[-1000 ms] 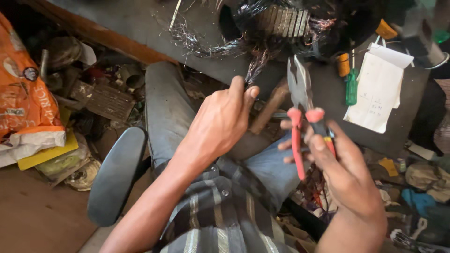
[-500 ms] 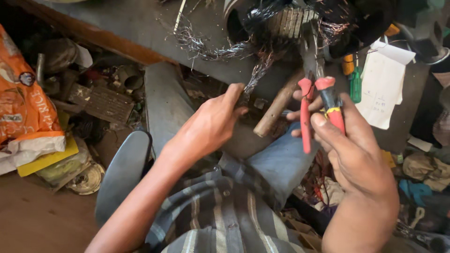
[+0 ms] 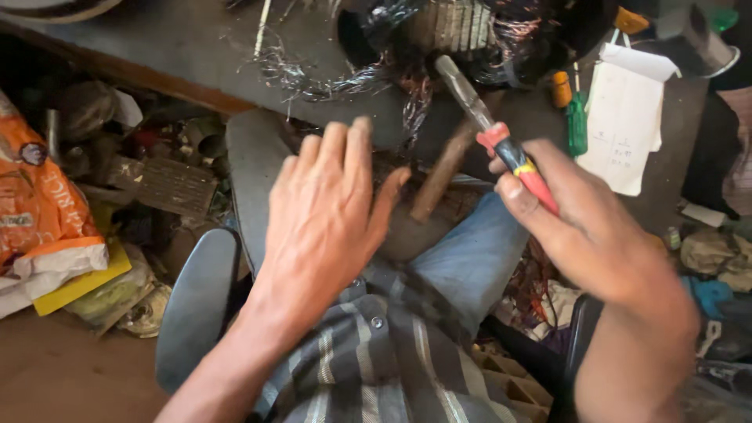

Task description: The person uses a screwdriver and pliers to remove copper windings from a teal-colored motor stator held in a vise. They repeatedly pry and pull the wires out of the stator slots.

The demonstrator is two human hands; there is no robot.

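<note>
Red-handled pliers point(image 3: 501, 145) gripped in the right hand point(image 3: 595, 235), fingers wrapped tight round the handles, steel nose aimed up at the motor stator point(image 3: 462, 31) on the workbench point(image 3: 157, 39). Left hand point(image 3: 325, 211) empty, fingers spread wide, hovering over the lap, touching nothing. Stator resting at the bench's near edge, laminated core visible, dark burnt windings point(image 3: 392, 70) part pulled out and hanging in loose strands over the edge. By judgement, stripping partly done: many copper strands freed, much winding still packed in the core; full count not readable. Wooden hammer handle point(image 3: 442, 168) leaning between lap and bench, just below the pliers. Green-handled screwdriver point(image 3: 577, 125) and yellow-handled tool point(image 3: 561, 88) lying on the bench beside a sheet of white paper point(image 3: 627, 117). Bench surface grey, worn, littered with wire scraps. Floor to the left crowded with scrap metal parts point(image 3: 157, 180), an orange sack point(image 3: 39, 196) and a yellow folder point(image 3: 74, 286). Dark stool seat point(image 3: 196, 305) beneath the seated person. Cluttered, dim workshop.
</note>
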